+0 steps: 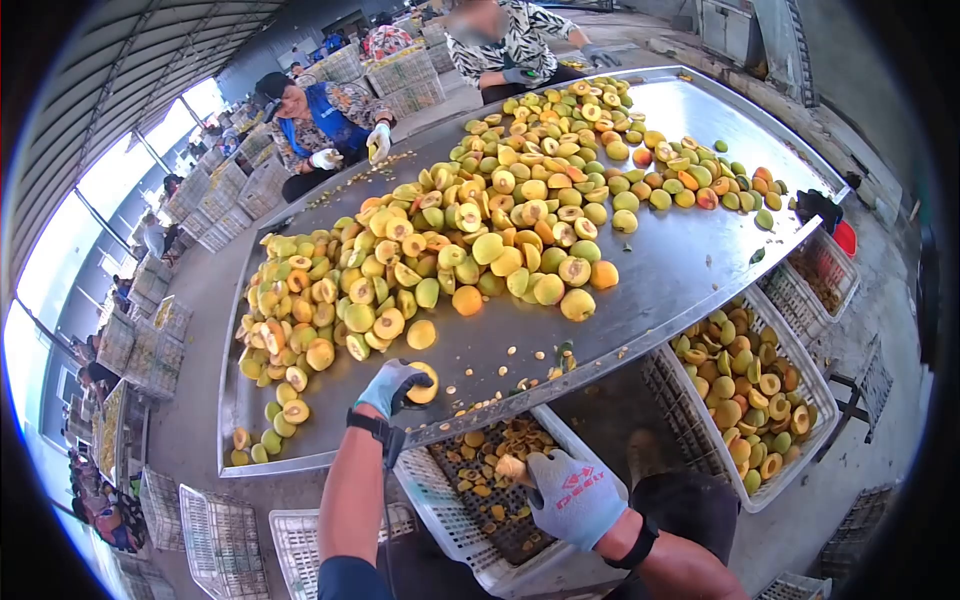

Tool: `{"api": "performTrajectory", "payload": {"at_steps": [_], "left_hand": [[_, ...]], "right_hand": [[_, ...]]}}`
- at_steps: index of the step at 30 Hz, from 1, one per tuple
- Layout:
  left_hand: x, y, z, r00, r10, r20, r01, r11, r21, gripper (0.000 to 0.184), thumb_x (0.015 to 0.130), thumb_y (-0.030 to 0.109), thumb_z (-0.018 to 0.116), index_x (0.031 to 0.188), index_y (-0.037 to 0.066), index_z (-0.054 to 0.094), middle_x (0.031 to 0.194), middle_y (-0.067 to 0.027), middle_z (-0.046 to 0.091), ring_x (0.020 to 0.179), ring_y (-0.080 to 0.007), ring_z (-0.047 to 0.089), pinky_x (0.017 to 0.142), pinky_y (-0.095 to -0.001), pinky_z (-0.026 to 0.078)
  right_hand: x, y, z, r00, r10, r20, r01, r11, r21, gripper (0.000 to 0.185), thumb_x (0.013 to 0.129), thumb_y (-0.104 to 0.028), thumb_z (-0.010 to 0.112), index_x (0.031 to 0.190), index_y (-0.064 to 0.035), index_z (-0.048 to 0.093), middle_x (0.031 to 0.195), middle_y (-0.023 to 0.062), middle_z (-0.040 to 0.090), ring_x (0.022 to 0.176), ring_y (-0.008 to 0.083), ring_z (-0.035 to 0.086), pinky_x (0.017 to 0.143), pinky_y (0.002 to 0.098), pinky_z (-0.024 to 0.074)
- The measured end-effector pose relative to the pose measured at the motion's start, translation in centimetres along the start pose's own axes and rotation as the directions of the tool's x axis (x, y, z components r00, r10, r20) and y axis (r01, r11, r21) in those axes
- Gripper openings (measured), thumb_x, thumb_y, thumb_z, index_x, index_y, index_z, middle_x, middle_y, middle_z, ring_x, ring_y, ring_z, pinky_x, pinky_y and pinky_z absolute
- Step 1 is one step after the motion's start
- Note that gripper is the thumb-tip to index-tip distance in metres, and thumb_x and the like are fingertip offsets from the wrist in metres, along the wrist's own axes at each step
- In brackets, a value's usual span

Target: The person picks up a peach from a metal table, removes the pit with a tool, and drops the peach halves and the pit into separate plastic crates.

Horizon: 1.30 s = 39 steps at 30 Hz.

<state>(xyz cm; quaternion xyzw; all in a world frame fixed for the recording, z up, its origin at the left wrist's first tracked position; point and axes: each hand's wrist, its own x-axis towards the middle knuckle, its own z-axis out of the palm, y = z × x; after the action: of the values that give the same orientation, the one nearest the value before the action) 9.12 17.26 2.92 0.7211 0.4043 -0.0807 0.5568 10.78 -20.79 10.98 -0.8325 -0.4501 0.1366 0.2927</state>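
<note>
My left hand [398, 386], in a grey-blue glove with dark fingertips, holds a halved yellow fruit [422, 382] at the near edge of the metal table [660, 290]. Its cut face shows. My right hand [570, 496], in a light grey glove with red print, is closed around a pale tan handle-like object [513, 468], over a white crate [440, 500] with fruit scraps in it. A large pile of halved and whole yellow-green and orange fruit [490, 210] covers the middle of the table. Loose pits [511, 350] lie near the table's front edge.
A white crate full of fruit halves [745, 390] stands at the right, with another crate [835, 270] behind it. Two gloved people [325, 120] [520, 45] work across the table. Empty-looking crates [222, 535] stand at lower left; stacked crates [405, 80] fill the background.
</note>
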Motion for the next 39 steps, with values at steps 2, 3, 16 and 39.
{"api": "performTrajectory", "payload": {"at_steps": [2,3,16,39], "left_hand": [[-4.5,-0.2,1.0,0.988,0.140,0.065,-0.104,0.916,-0.388,0.034,0.080,0.022,0.070,0.103,-0.002,0.065,0.087,-0.0125,0.071,0.078,-0.0229,0.071,0.056,-0.0313,0.054],[-7.6,0.6,2.2,0.978,0.190,0.088,-0.126,0.869,-0.478,0.036,0.082,0.024,0.067,0.106,-0.002,0.065,0.089,-0.0130,0.072,0.081,-0.0229,0.071,0.059,-0.0311,0.054],[-18.2,-2.5,11.5,0.624,0.598,-0.503,-0.737,0.664,-0.125,0.046,0.064,0.005,0.082,0.104,-0.006,0.063,0.100,-0.0113,0.072,0.091,-0.0183,0.069,0.083,-0.0323,0.057],[-18.4,0.7,13.7,0.680,0.587,-0.438,-0.728,0.476,-0.493,0.030,0.083,0.006,0.071,0.111,-0.004,0.067,0.110,-0.0133,0.071,0.099,-0.0189,0.067,0.089,-0.0327,0.055]], "right_hand": [[-0.2,-0.6,0.4,1.000,-0.004,-0.014,0.004,1.000,0.012,0.018,0.085,-0.020,0.061,0.097,-0.0081,0.055,0.084,0.0157,0.062,0.069,0.0333,0.067,0.057,0.0453,0.0520],[-0.4,-1.0,0.6,1.000,0.001,-0.024,-0.001,1.000,0.014,0.018,0.085,-0.020,0.060,0.097,-0.0079,0.055,0.084,0.0159,0.062,0.070,0.0338,0.067,0.057,0.0456,0.0520],[-0.1,-3.2,5.5,0.995,-0.037,-0.089,0.049,0.989,0.141,0.026,0.081,-0.017,0.064,0.100,-0.0030,0.053,0.085,0.0197,0.061,0.080,0.0392,0.062,0.067,0.0476,0.0498],[1.0,-2.1,7.1,0.993,0.057,-0.099,-0.043,0.990,0.138,0.032,0.075,-0.014,0.064,0.100,-0.0005,0.051,0.085,0.0229,0.060,0.084,0.0429,0.062,0.071,0.0481,0.0503]]}}
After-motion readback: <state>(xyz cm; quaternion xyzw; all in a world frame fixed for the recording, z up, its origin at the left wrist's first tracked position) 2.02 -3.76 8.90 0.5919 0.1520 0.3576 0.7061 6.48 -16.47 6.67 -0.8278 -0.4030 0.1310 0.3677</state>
